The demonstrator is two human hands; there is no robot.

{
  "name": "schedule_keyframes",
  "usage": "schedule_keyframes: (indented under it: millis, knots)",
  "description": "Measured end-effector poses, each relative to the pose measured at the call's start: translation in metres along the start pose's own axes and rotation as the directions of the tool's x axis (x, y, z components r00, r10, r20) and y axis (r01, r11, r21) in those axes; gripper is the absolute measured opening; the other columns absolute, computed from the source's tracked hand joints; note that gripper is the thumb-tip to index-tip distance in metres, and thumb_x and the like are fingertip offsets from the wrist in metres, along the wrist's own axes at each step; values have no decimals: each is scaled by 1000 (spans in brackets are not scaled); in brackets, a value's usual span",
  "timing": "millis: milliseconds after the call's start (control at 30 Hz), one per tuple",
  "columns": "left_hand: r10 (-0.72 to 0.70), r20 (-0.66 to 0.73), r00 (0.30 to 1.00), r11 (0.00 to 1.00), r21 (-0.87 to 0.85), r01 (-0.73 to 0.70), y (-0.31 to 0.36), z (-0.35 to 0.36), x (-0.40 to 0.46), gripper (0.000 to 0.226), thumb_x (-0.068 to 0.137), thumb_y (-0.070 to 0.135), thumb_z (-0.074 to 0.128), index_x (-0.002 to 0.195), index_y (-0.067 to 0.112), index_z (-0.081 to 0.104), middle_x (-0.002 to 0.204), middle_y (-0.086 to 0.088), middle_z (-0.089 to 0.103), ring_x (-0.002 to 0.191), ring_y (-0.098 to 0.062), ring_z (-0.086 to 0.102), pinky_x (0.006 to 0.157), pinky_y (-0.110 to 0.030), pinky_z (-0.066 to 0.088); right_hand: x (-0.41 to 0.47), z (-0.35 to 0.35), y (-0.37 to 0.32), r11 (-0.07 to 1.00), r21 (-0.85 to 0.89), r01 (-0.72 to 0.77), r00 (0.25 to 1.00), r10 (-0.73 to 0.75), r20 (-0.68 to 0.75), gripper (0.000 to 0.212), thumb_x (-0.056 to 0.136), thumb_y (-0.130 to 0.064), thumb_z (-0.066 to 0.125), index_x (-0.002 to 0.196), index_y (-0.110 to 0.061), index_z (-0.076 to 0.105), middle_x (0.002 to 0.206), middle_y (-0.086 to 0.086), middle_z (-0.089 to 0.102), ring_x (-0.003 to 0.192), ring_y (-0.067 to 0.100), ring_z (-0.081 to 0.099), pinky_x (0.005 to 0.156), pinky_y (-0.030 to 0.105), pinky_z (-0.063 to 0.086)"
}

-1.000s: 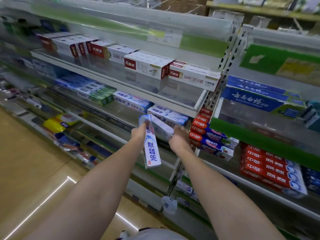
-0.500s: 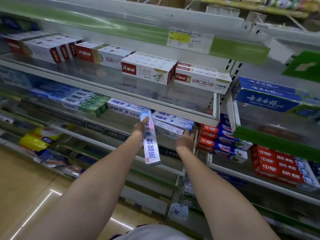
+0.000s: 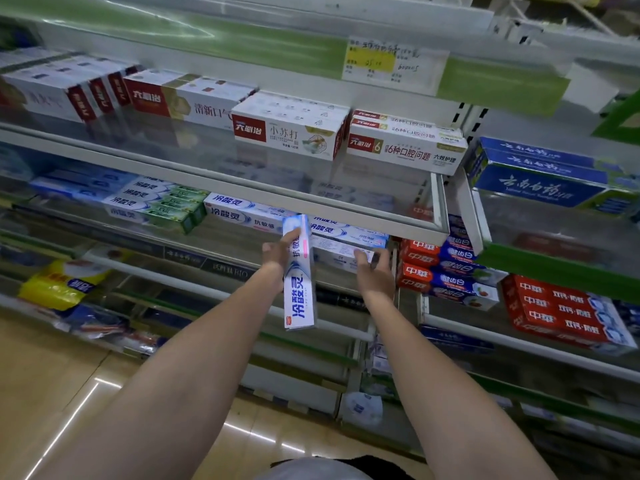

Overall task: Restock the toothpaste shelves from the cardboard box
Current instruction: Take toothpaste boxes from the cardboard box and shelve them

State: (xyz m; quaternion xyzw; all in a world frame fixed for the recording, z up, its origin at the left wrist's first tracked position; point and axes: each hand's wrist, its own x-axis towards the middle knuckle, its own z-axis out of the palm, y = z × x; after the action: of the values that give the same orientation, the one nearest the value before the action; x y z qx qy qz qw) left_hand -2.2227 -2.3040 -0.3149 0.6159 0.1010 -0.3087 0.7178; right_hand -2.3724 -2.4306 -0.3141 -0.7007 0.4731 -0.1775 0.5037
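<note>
Nearest to us, both our forearms reached out over the tan floor (image 3: 52, 393) toward the shelving. Our left hand (image 3: 277, 254) gripped a white-and-blue toothpaste box (image 3: 299, 282) near its upper end, fingers curled round it, so the box hung almost upright with its lower end free in front of the shelf edge; we judged it was held this way as the spare, waiting its turn. Just beside it, our right hand (image 3: 372, 271) pressed on the end of another box of the same brand (image 3: 341, 252), which lay flat on the middle shelf (image 3: 194, 282). Its fingers looked fairly straight and close together, likely to slide that box back flush with the matching stack (image 3: 346, 233) above it. Red boxes (image 3: 436, 268) stood just to the right of this slot, past the shelf divider. Farther up, white-and-red cartons (image 3: 291, 129) lined the upper shelf (image 3: 242, 192), faces outward for shoppers. A handwritten price label (image 3: 391, 64) hung above them. The cardboard box was not in view.
</note>
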Motion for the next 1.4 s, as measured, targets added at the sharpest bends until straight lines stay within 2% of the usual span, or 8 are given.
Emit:
schedule_keyframes:
  millis: [100, 233, 333, 467, 700, 900, 1133, 1400]
  knots:
    - [39, 16, 999, 999, 20, -39, -3, 3, -1, 60, 86, 40, 74, 128, 18, 37, 109, -14, 62, 91, -30, 65, 78, -42, 56, -1, 1, 2, 999, -2, 33, 997, -33, -67, 35, 99, -53, 51, 119, -24, 50, 110, 2, 58, 90, 23, 58, 68, 29, 42]
    - [53, 61, 997, 997, 58, -56, -6, 0, 4, 58, 87, 40, 70, 134, 15, 47, 90, -11, 67, 71, -25, 66, 75, -40, 56, 0, 2, 6, 986, 141, 83, 987, -61, -151, 17, 97, -36, 61, 102, -20, 58, 94, -2, 60, 88, 23, 61, 63, 25, 42]
    - [36, 93, 995, 996, 83, -44, -5, -1, 5, 63, 81, 45, 70, 129, 7, 56, 83, -11, 68, 63, -24, 66, 73, -39, 57, 2, -3, 9, 966, 232, 114, 984, -78, -157, 13, 95, -25, 66, 106, -22, 61, 107, 1, 56, 89, 12, 57, 66, 22, 42]
    - [9, 125, 992, 1000, 10, -10, -7, 0, 5, 30, 95, 36, 63, 103, 8, 64, 81, -13, 70, 63, -27, 66, 65, -33, 58, 2, -8, 14, 975, 203, 95, 992, -76, -102, 20, 95, -15, 65, 111, -23, 57, 115, 0, 57, 95, 11, 57, 69, 21, 42]
    - [18, 10, 1000, 999, 48, -18, -11, -4, 4, 34, 90, 37, 71, 99, 8, 55, 80, -11, 66, 69, -27, 65, 85, -46, 57, -1, 2, 15, 990, -92, 111, 985, -122, -122, 17, 101, -34, 53, 107, -18, 57, 113, 5, 63, 100, 27, 64, 67, 27, 39]
    - [-30, 66, 997, 997, 79, 25, -7, -10, 3, 57, 87, 46, 71, 125, 5, 58, 104, -20, 73, 77, -32, 69, 87, -50, 59, 4, 4, 16, 949, -308, 73, 992, -101, -77, 53, 98, -50, 56, 130, -8, 54, 132, 10, 53, 125, 31, 49, 96, 41, 47]
    - [-15, 78, 997, 999, 43, 12, -5, -8, -4, 52, 92, 37, 67, 125, -3, 60, 84, -16, 70, 63, -29, 66, 60, -36, 54, -6, 1, 20, 940, -272, 207, 977, -215, -1, 49, 96, -47, 62, 135, -18, 53, 137, 8, 44, 133, 27, 38, 101, 40, 44]
    - [45, 65, 997, 997, 52, -48, -10, -8, 2, 69, 83, 38, 77, 133, 0, 48, 111, -25, 68, 71, -31, 69, 59, -39, 57, -7, -3, 21, 945, -234, 229, 972, -235, 2, 45, 91, -38, 73, 126, -19, 52, 120, -3, 36, 123, 20, 42, 94, 37, 49]
